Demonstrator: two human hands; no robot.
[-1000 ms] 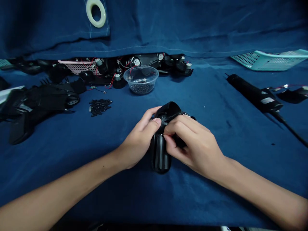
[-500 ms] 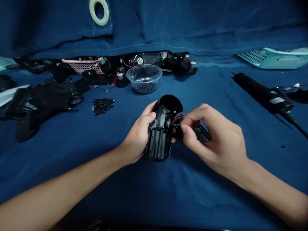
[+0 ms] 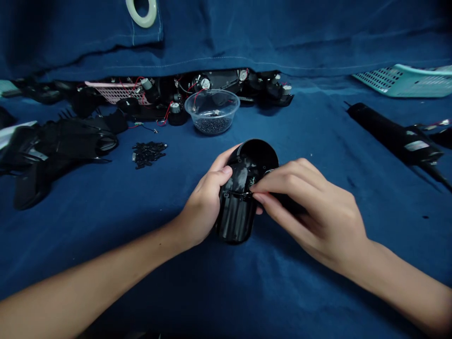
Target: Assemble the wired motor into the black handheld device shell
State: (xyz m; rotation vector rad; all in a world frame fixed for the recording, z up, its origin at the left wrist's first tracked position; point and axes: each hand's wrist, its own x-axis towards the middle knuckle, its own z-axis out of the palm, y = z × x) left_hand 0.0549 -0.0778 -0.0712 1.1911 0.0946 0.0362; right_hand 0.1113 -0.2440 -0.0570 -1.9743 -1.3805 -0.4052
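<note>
My left hand (image 3: 208, 197) is wrapped around a glossy black plastic housing (image 3: 236, 219), thumb on top and fingertips showing at its far right side. The housing has a round open hollow at its upper end and a ribbed, rounded lower part. Over its right side, my right hand (image 3: 307, 202) has thumb and forefinger closed in a pinch at the inner middle edge. What lies between those fingertips is too small and hidden to name. A dark part under the right palm is mostly covered.
Beyond the hands stands a clear plastic bowl (image 3: 212, 113) of small dark pieces. A pile of small black parts (image 3: 149, 154) lies left of it, near black casings (image 3: 67, 146). A corded black tool (image 3: 395, 134) lies right, below a teal basket (image 3: 406, 82). A pink basket (image 3: 116, 92) is behind.
My right hand has moved left, bringing its pinched fingertips from beside the housing to its inner edge. The red wire seen near them is now hidden. The housing has shifted slightly right.
</note>
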